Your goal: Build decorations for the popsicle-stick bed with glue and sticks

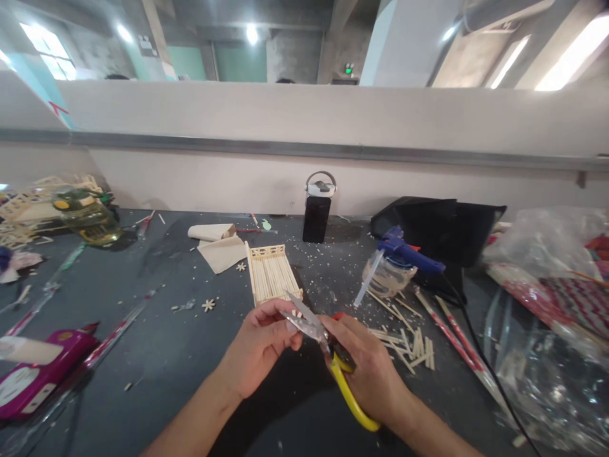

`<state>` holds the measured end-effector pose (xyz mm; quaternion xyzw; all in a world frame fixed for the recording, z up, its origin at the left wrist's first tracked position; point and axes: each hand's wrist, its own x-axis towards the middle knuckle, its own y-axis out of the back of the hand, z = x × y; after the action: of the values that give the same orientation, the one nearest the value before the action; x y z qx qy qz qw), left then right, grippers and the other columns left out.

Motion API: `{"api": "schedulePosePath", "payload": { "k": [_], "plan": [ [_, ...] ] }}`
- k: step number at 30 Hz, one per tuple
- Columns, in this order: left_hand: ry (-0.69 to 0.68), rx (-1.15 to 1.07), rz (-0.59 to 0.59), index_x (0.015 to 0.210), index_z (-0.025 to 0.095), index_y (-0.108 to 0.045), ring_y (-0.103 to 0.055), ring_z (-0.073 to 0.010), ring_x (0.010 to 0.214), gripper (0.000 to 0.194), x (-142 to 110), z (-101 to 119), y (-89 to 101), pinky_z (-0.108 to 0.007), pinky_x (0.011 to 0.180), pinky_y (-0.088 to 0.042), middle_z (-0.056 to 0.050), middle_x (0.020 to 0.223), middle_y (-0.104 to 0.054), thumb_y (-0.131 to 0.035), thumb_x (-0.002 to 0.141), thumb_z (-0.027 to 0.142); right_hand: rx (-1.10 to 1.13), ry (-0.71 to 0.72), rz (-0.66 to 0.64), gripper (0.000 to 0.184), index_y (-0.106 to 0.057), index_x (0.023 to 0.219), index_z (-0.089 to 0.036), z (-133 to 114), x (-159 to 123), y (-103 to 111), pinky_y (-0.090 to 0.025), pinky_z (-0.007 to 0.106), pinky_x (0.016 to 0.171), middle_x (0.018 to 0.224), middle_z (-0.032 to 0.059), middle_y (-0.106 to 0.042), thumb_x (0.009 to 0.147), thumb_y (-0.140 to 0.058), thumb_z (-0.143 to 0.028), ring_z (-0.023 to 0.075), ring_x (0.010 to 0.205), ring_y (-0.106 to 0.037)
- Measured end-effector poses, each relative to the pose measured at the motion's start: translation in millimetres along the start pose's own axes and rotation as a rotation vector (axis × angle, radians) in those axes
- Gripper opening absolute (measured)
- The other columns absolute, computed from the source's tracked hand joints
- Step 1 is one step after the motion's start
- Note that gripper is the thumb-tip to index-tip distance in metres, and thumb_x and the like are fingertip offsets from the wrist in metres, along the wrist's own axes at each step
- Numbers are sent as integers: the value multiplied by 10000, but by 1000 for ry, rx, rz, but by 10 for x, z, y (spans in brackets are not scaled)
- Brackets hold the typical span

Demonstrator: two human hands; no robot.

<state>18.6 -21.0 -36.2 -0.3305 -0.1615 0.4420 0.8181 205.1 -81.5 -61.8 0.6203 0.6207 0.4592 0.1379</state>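
Yellow-handled scissors (pixel 325 341) sit in the right hand (pixel 366 354), its grip closed around the handles, the blades parted and pointing toward the left hand (pixel 261 339). That hand's fingers bend in at the blades; whether its grip closes on the small pale piece (pixel 295 313) there, I cannot tell. Short wooden sticks (pixel 419 348) lie loose on the dark bench (pixel 176 362) to the right. Just beyond the blades is a slatted wooden frame (pixel 273 273), near a beige sheet (pixel 222 252). Further right, a blue glue gun (pixel 419 256) rests on a clear jar (pixel 387 279). Past these, a black phone (pixel 316 220) stands before a pale partition (pixel 214 111).
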Motion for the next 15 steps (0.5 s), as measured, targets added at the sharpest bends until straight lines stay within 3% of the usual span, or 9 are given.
{"api": "schedulePosePath", "payload": {
  "k": [9, 15],
  "plan": [
    [29, 19, -62, 799, 137, -727, -602, -106, 614, 118, -2, 19, 49, -221, 624, -495, -32, 742, -678, -777, 717, 204, 21, 19, -13, 614, -481, 1324, -268, -7, -20, 11, -539, 386, 771, 976, 77, -590, 770, -508, -4, 239, 877, -612],
    [37, 6, -40, 824, 133, -709, -656, -157, 732, 111, 6, 19, 59, -271, 712, -537, -64, 828, -711, -754, 725, 151, -41, 43, 7, 607, -478, 1331, -242, 24, -6, 4, -543, 416, 754, 976, 96, -585, 770, -517, -13, 260, 877, -606]
  ]
}}
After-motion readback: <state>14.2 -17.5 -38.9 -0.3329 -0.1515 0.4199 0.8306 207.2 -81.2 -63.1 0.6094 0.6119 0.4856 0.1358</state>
